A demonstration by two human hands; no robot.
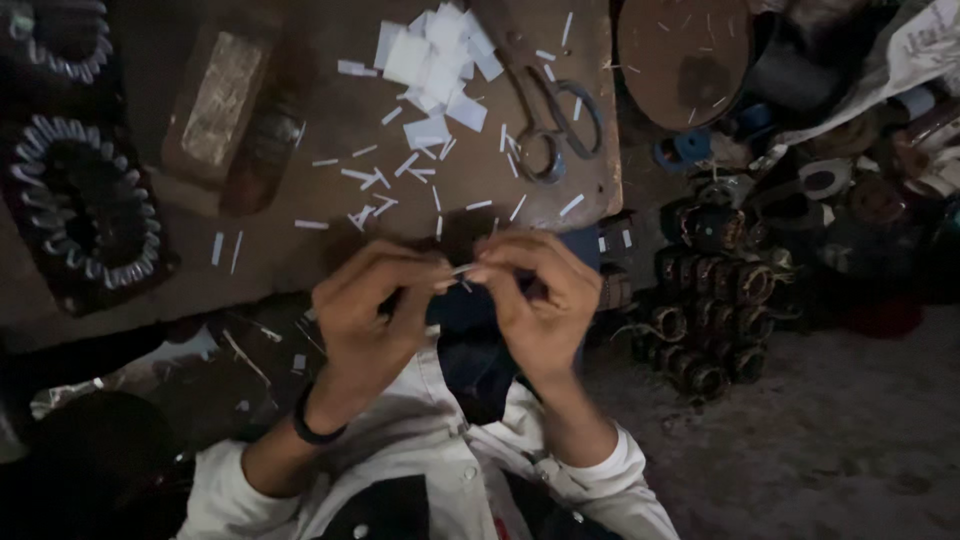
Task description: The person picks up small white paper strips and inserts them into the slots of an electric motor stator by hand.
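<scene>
Both my hands meet at the near edge of a worn wooden workbench (330, 120). My left hand (368, 320) and my right hand (535, 300) pinch the two ends of a thin white paper strip (462, 268) between thumbs and fingertips. A black band circles my left wrist. Just beyond my fingers, many narrow white strips (370, 180) lie scattered on the bench. Farther back sits a pile of small white paper squares (435, 60), with metal scissors (555, 125) to its right.
Two motor stators with coiled windings (85, 205) rest at the bench's left. A rectangular block (215, 105) lies near them. A round brown disc (685, 55) stands at the back right. Several wound coils and motor parts (715, 290) are heaped on the floor to the right.
</scene>
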